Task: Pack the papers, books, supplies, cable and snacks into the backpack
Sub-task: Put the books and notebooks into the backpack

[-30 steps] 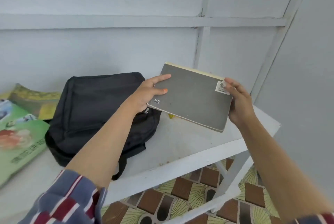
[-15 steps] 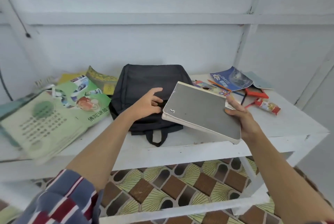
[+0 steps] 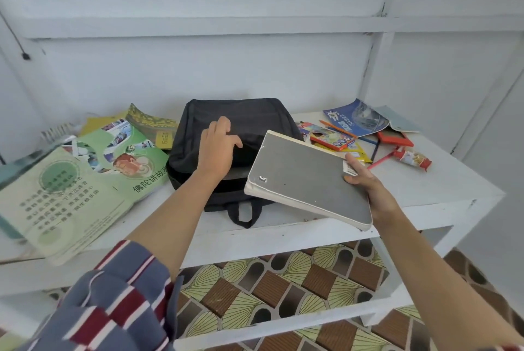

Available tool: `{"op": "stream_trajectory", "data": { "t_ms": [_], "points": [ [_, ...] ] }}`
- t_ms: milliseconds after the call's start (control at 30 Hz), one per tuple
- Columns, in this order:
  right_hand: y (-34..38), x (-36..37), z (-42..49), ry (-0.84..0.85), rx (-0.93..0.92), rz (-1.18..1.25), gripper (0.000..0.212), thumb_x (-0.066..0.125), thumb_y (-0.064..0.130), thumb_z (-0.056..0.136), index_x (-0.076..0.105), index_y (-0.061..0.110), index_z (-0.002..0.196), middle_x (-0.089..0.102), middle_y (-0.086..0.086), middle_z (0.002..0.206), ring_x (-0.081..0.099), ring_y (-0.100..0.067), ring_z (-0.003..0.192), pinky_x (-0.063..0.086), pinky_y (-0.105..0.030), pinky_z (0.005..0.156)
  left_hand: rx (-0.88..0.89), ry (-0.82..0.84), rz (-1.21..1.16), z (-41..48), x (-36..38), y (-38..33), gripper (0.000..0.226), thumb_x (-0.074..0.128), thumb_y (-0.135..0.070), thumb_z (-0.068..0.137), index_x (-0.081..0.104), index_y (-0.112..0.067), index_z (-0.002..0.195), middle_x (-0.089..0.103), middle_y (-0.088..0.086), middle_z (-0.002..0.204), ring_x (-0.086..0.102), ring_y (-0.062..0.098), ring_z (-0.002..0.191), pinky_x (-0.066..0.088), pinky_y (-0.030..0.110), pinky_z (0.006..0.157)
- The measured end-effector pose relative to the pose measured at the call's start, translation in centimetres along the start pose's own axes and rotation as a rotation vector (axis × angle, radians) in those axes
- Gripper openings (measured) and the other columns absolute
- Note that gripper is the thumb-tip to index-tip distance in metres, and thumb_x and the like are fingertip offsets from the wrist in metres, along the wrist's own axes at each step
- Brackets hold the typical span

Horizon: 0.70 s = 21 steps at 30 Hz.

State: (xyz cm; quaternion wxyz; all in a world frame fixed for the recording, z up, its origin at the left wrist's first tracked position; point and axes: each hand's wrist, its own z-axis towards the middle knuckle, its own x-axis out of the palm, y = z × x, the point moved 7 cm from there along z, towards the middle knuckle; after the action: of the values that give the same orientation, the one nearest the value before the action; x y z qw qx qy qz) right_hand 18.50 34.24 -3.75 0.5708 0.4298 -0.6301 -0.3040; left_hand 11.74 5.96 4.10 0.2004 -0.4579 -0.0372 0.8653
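A black backpack [image 3: 249, 121] lies flat in the middle of the white table [image 3: 442, 183]. My left hand [image 3: 217, 146] rests on its top flap, fingers spread, holding nothing. My right hand [image 3: 365, 183] grips the right edge of a thick grey-covered book [image 3: 303, 177], which hangs tilted over the table's front, just right of the backpack and partly over its right side. To the left lie green booklets [image 3: 85, 180] and a yellow-green book [image 3: 150, 123].
At the back right lie a blue booklet [image 3: 355, 118], a colourful crayon box [image 3: 326, 136], pencils [image 3: 340, 129], a red flat item [image 3: 394, 138], a yellow packet [image 3: 360, 153] and a small snack tube [image 3: 412, 157]. White walls close the back and the right.
My left hand has let go of the grey book and moved onto the backpack. The right hand alone now holds the book, lower and nearer the backpack. The camera has panned left.
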Motion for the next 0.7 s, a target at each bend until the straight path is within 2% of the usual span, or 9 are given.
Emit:
{"op": "stream_trajectory", "data": {
  "t_ms": [33, 100, 200, 333, 433, 567, 600, 700],
  "points": [
    [-0.1, 0.0, 0.0, 0.005, 0.001, -0.002, 0.054, 0.046, 0.001, 0.087, 0.048, 0.032, 0.131, 0.058, -0.008, 0.126, 0.071, -0.024, 0.08, 0.057, -0.031, 0.059, 0.038, 0.026, 0.117, -0.1, 0.5, -0.3, 0.026, 0.05, 0.002, 0.088, 0.066, -0.01, 0.105, 0.046, 0.013, 0.109, 0.043, 0.029, 0.1, 0.023, 0.026, 0.075],
    [-0.1, 0.0, -0.2, 0.01, 0.005, -0.009, 0.054, 0.053, 0.002, 0.082, 0.053, 0.034, 0.125, 0.056, -0.009, 0.13, 0.069, -0.027, 0.086, 0.058, -0.032, 0.062, 0.05, 0.094, 0.234, -0.2, 1.4, -0.6, 0.036, 0.043, 0.0, 0.092, 0.054, -0.007, 0.125, 0.047, 0.013, 0.118, 0.044, 0.03, 0.105, 0.031, 0.032, 0.079],
    [-0.2, -0.2, -0.2, -0.001, 0.027, -0.027, 0.057, 0.062, 0.007, 0.066, 0.058, 0.037, 0.114, 0.055, -0.008, 0.132, 0.065, -0.029, 0.094, 0.057, -0.032, 0.062, 0.06, 0.191, 0.265, -0.6, 3.0, 0.2, 0.048, 0.041, -0.012, 0.094, 0.035, -0.009, 0.141, 0.048, 0.013, 0.126, 0.046, 0.031, 0.11, 0.039, 0.037, 0.086],
    [-0.3, -0.3, 0.1, 0.001, 0.046, -0.039, 0.056, 0.062, 0.006, 0.063, 0.061, 0.038, 0.108, 0.056, -0.009, 0.13, 0.063, -0.031, 0.094, 0.057, -0.031, 0.061, 0.149, 0.346, 0.239, -1.3, 4.7, 1.8, 0.078, 0.067, -0.019, 0.08, 0.023, -0.024, 0.145, 0.043, 0.011, 0.136, 0.042, 0.03, 0.123, 0.038, 0.038, 0.098],
    [-0.5, -0.3, 0.5, 0.0, 0.051, -0.059, 0.061, 0.065, -0.002, 0.06, 0.062, 0.037, 0.107, 0.056, -0.012, 0.131, 0.063, -0.032, 0.094, 0.057, -0.031, 0.06, 0.186, 0.393, 0.336, -1.1, 5.3, 1.7, 0.088, 0.071, -0.011, 0.077, 0.018, -0.034, 0.143, 0.032, 0.015, 0.143, 0.031, 0.03, 0.133, 0.03, 0.041, 0.106],
    [-0.3, -0.2, 1.1, 0.008, 0.074, -0.044, 0.052, 0.057, -0.004, 0.074, 0.062, 0.035, 0.107, 0.059, -0.011, 0.124, 0.063, -0.032, 0.092, 0.058, -0.032, 0.062, 0.179, 0.395, 0.321, -0.1, 5.2, 1.3, 0.074, 0.046, 0.005, 0.086, 0.019, -0.035, 0.143, 0.031, 0.017, 0.141, 0.037, 0.033, 0.126, 0.027, 0.042, 0.106],
    [-0.3, -0.3, 1.2, 0.01, 0.08, -0.042, 0.05, 0.053, -0.005, 0.079, 0.062, 0.035, 0.108, 0.06, -0.01, 0.121, 0.063, -0.031, 0.091, 0.058, -0.032, 0.062, 0.174, 0.423, 0.274, 0.1, 5.3, 1.6, 0.065, 0.039, 0.001, 0.089, 0.024, -0.037, 0.14, 0.032, 0.015, 0.14, 0.037, 0.036, 0.124, 0.027, 0.043, 0.106],
    [-0.2, -0.6, 1.6, 0.015, 0.094, -0.046, 0.05, 0.051, -0.006, 0.081, 0.062, 0.035, 0.109, 0.062, -0.008, 0.117, 0.064, -0.031, 0.091, 0.059, -0.033, 0.064, 0.306, 0.461, 0.237, 0.3, 5.4, 1.6, 0.036, 0.027, -0.02, 0.096, 0.041, -0.044, 0.118, 0.037, 0.005, 0.137, 0.036, 0.039, 0.118, 0.033, 0.041, 0.098]
  ]
}}
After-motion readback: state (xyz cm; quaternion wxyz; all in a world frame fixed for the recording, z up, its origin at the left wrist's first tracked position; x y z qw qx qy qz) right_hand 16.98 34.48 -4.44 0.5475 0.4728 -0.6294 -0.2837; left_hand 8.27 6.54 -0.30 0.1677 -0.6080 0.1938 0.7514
